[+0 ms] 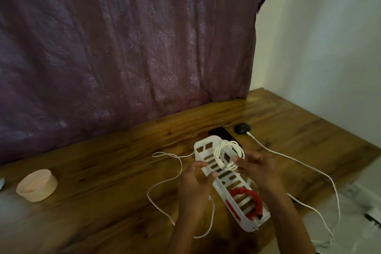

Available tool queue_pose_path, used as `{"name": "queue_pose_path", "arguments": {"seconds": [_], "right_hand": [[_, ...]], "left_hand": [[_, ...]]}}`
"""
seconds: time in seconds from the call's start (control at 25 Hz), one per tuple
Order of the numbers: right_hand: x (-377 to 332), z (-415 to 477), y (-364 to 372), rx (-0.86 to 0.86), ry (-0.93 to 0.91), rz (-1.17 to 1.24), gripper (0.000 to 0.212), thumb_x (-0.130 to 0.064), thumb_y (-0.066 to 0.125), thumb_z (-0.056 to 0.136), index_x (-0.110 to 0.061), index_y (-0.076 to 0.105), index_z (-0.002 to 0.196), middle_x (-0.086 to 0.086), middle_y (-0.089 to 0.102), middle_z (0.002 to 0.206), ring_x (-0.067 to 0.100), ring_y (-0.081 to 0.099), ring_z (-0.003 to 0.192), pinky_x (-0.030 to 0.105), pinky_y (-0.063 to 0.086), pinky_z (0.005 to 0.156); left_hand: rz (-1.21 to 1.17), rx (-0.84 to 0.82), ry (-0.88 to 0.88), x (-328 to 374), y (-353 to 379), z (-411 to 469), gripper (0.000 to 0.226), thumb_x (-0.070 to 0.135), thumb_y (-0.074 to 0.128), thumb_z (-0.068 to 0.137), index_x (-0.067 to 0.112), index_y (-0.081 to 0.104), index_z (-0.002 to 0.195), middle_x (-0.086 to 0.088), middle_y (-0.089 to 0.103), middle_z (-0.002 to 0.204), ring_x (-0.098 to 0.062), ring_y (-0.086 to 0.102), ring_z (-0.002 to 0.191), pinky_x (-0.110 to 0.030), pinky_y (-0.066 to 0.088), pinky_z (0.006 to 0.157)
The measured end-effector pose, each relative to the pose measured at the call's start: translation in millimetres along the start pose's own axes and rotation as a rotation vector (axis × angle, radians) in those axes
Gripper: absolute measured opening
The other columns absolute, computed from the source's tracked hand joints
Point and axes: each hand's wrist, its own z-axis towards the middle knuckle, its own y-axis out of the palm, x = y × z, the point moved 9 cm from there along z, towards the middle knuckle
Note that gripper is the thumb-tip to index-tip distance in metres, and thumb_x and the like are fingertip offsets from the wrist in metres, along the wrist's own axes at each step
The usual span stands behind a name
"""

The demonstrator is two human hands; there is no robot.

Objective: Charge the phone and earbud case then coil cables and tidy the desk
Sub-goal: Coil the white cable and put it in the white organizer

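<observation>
My right hand (255, 168) pinches a coiled white cable (227, 155) above the far end of a white slotted basket (226, 185). My left hand (195, 179) hovers beside it, fingers spread, with nothing in it that I can see. A loose white cable (165, 181) trails across the desk to the left and passes under that hand. A red cable (248, 198) lies coiled in the basket's near end. Behind the basket lie a dark phone (223, 133) and a black earbud case (242, 128). A second white cable (288, 156) is plugged into the case.
The wooden desk (115, 171) stands against a purple curtain (123, 37). A round beige container (37, 185) sits at the left. The case's cable runs over the desk's right edge towards a white power strip (362, 196) on the floor.
</observation>
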Motion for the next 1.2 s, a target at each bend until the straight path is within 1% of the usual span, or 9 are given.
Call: {"name": "queue_pose_path", "arguments": {"seconds": [0.08,0.16,0.24,0.32,0.48,0.76,1.0,1.08,1.2], "right_hand": [[13,3,-8,0.028,-0.027,-0.150,0.021,-0.010,0.070,0.078,-0.014,0.072,0.098,0.004,0.074,0.081,0.013,0.071,0.071,0.017,0.052,0.056],[22,9,-10,0.060,-0.037,-0.354,0.017,-0.014,0.071,0.079,-0.017,0.071,0.096,-0.006,0.070,0.075,0.002,0.067,0.061,0.010,0.045,0.051],[27,19,-7,0.067,-0.070,-0.512,0.017,-0.015,0.069,0.082,-0.012,0.070,0.098,-0.008,0.067,0.074,-0.004,0.062,0.055,0.004,0.041,0.047],[33,28,2,0.039,-0.093,-0.655,0.017,-0.015,0.064,0.086,-0.010,0.069,0.101,0.000,0.071,0.087,-0.001,0.060,0.061,0.004,0.040,0.051],[50,36,8,0.032,-0.031,-0.789,0.021,-0.010,0.056,0.090,-0.005,0.062,0.111,0.011,0.066,0.111,0.016,0.065,0.087,0.019,0.050,0.072],[55,29,6,0.032,0.006,-1.037,0.024,-0.012,0.057,0.090,-0.012,0.063,0.113,0.007,0.068,0.107,0.016,0.067,0.087,0.029,0.056,0.080],[54,21,4,0.016,0.019,-1.039,0.028,-0.011,0.058,0.089,-0.014,0.062,0.116,0.007,0.068,0.110,0.016,0.067,0.091,0.033,0.055,0.085],[47,17,6,0.034,-0.029,-1.006,0.025,-0.012,0.056,0.090,-0.014,0.062,0.114,0.007,0.069,0.107,0.014,0.067,0.084,0.025,0.055,0.078],[31,7,14,0.077,-0.138,-0.937,0.024,-0.015,0.055,0.092,-0.014,0.064,0.113,0.004,0.069,0.109,0.010,0.065,0.081,0.021,0.053,0.075]], "left_hand": [[0.202,-0.101,0.108,-8,26,1,0.040,0.029,0.063,0.084,0.034,0.051,0.122,0.006,0.048,0.134,-0.011,0.045,0.123,-0.024,0.049,0.090],[0.336,-0.184,0.167,-18,47,-1,0.052,0.033,0.058,0.087,0.035,0.039,0.135,0.006,0.030,0.150,-0.018,0.013,0.143,-0.036,0.034,0.110],[0.448,-0.215,0.200,-30,59,0,0.060,0.046,0.052,0.088,0.036,0.027,0.142,0.014,0.019,0.154,-0.013,-0.015,0.141,-0.037,0.018,0.115],[0.551,-0.199,0.249,-40,61,3,0.065,0.060,0.044,0.084,0.038,0.024,0.142,0.020,0.017,0.152,-0.008,-0.025,0.133,-0.036,0.006,0.115],[0.598,-0.124,0.348,-44,57,8,0.074,0.079,0.026,0.073,0.042,0.030,0.137,0.027,0.023,0.146,-0.008,-0.020,0.136,-0.038,-0.008,0.112],[0.582,-0.071,0.374,-44,56,8,0.073,0.079,0.024,0.073,0.040,0.039,0.133,0.028,0.026,0.140,-0.014,-0.009,0.140,-0.042,-0.013,0.109],[0.554,-0.093,0.361,-42,57,9,0.072,0.077,0.030,0.074,0.039,0.040,0.133,0.029,0.026,0.139,-0.012,-0.008,0.141,-0.042,-0.012,0.111],[0.506,-0.136,0.358,-39,59,9,0.071,0.073,0.038,0.075,0.037,0.036,0.136,0.031,0.020,0.139,-0.010,-0.009,0.139,-0.043,-0.006,0.113],[0.391,-0.193,0.353,-34,56,6,0.065,0.063,0.042,0.081,0.046,0.010,0.136,0.031,0.003,0.141,-0.008,-0.009,0.138,-0.040,0.002,0.114]]}}
